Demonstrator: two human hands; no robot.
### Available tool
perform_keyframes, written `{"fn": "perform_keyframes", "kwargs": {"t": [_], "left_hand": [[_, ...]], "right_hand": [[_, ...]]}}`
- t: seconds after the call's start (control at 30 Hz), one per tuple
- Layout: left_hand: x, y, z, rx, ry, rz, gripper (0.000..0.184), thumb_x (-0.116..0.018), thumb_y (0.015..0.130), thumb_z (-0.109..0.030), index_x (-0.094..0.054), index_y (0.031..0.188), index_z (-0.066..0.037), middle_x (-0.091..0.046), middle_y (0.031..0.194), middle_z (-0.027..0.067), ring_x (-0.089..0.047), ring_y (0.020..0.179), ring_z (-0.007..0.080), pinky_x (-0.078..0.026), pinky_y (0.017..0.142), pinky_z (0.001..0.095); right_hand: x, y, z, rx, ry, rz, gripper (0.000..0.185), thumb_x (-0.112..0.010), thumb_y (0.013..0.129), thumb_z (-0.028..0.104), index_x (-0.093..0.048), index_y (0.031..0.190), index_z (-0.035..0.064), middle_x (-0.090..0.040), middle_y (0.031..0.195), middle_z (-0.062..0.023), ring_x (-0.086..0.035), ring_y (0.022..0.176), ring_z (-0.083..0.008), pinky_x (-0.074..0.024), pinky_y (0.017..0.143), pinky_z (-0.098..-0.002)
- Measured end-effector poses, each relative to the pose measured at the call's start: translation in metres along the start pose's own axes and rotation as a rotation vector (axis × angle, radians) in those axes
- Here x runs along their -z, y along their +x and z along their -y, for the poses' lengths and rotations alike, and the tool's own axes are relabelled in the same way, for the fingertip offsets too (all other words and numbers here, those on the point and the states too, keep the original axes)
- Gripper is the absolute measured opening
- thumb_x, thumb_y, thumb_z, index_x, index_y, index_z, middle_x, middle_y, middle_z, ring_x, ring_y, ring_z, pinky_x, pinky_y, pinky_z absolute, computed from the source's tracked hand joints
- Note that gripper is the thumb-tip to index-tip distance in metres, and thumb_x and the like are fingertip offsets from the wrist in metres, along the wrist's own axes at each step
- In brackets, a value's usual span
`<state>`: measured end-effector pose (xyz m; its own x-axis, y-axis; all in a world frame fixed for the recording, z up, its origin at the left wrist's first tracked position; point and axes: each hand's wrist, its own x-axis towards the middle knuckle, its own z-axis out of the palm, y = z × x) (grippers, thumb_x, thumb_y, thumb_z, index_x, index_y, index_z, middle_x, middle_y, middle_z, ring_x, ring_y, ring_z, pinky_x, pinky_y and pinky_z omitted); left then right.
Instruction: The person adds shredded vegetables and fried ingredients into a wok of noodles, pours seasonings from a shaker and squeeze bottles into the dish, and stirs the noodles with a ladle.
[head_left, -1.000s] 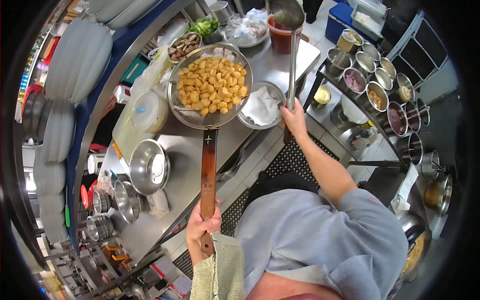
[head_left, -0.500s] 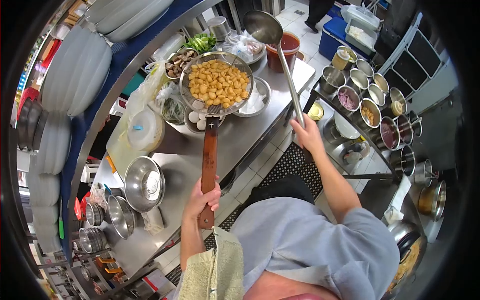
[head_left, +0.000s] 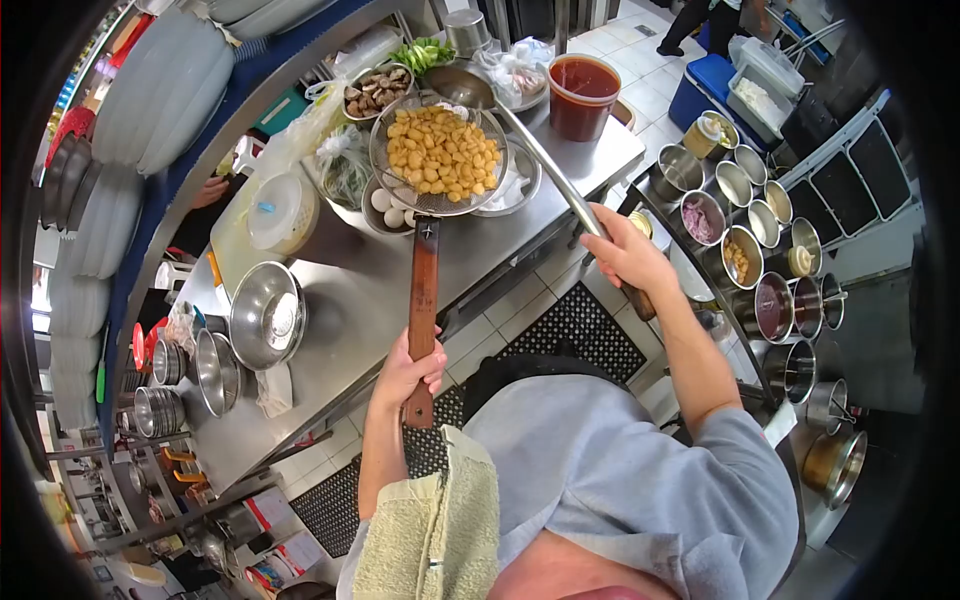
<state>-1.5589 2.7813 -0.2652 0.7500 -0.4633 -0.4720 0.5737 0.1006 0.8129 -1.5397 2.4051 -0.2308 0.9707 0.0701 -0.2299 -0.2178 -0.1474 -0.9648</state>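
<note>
My left hand (head_left: 413, 370) is wrapped round the wooden handle (head_left: 424, 280) of a mesh strainer (head_left: 385, 150). Golden-brown chunks (head_left: 440, 150) lie in the strainer, which is over the steel table. My right hand (head_left: 630, 250) grips the long handle of a metal ladle (head_left: 460, 87); the ladle's bowl is at the strainer's far edge, and whether they touch I cannot tell. Eggs (head_left: 392, 212) in a bowl show just below the strainer's left side. A bowl with white cloth or paper (head_left: 515, 190) is partly hidden behind its right side.
A tub of red sauce (head_left: 582, 95) stands at the table's far end. Mushrooms (head_left: 377, 90), a lidded container (head_left: 283, 213) and steel bowls (head_left: 267, 315) line the left. Pots of ingredients (head_left: 772, 305) fill the right rack. Another person's legs (head_left: 690, 25) show at the top.
The ladle's bowl has swung left and down to the strainer's far edge. The strainer has shifted slightly right and uncovered the eggs. The person at the top shows more.
</note>
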Motion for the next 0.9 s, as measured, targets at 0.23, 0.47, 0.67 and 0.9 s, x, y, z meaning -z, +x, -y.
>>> {"fn": "perform_keyframes", "kwargs": {"t": [0.23, 0.47, 0.67, 0.9], "left_hand": [[-0.017, 0.006, 0.008, -0.051, 0.025, -0.045, 0.049, -0.067, 0.080, 0.000, -0.039, 0.119, -0.003, -0.049, 0.077, 0.0037, -0.044, 0.052, 0.0087, -0.044, 0.044, 0.0265], [-0.019, 0.016, 0.012, -0.073, 0.078, -0.063, 0.048, -0.067, 0.081, 0.000, -0.038, 0.120, -0.003, -0.050, 0.075, 0.0043, -0.046, 0.052, 0.0091, -0.044, 0.043, 0.0258], [-0.017, 0.026, 0.006, -0.095, 0.144, -0.099, 0.045, -0.063, 0.082, 0.004, -0.036, 0.118, 0.000, -0.050, 0.074, 0.0041, -0.046, 0.052, 0.0101, -0.044, 0.044, 0.0274], [-0.013, 0.023, -0.001, -0.096, 0.137, -0.118, 0.042, -0.061, 0.083, 0.006, -0.037, 0.116, 0.000, -0.050, 0.074, 0.0039, -0.045, 0.051, 0.0100, -0.044, 0.043, 0.0272]], "right_hand": [[0.018, -0.023, -0.008, -0.115, -0.253, 0.084, 0.031, -0.051, 0.096, 0.013, -0.046, 0.124, 0.0016, -0.042, 0.055, 0.0023, -0.041, 0.038, -0.0077, -0.0362, 0.037, -0.0262], [0.026, -0.043, -0.020, -0.147, -0.178, 0.117, 0.032, -0.051, 0.096, 0.012, -0.046, 0.125, 0.0021, -0.042, 0.054, 0.0022, -0.041, 0.039, -0.0075, -0.0363, 0.037, -0.0264], [0.026, -0.069, -0.003, -0.106, -0.324, 0.015, 0.039, -0.056, 0.093, 0.014, -0.046, 0.129, 0.0027, -0.051, 0.060, -0.0045, -0.049, 0.040, -0.0135, -0.0406, 0.040, -0.0310], [0.026, -0.072, 0.004, -0.105, -0.355, -0.023, 0.047, -0.058, 0.092, 0.014, -0.044, 0.135, 0.0035, -0.054, 0.061, -0.0064, -0.051, 0.041, -0.0143, -0.0413, 0.042, -0.0321]]}}
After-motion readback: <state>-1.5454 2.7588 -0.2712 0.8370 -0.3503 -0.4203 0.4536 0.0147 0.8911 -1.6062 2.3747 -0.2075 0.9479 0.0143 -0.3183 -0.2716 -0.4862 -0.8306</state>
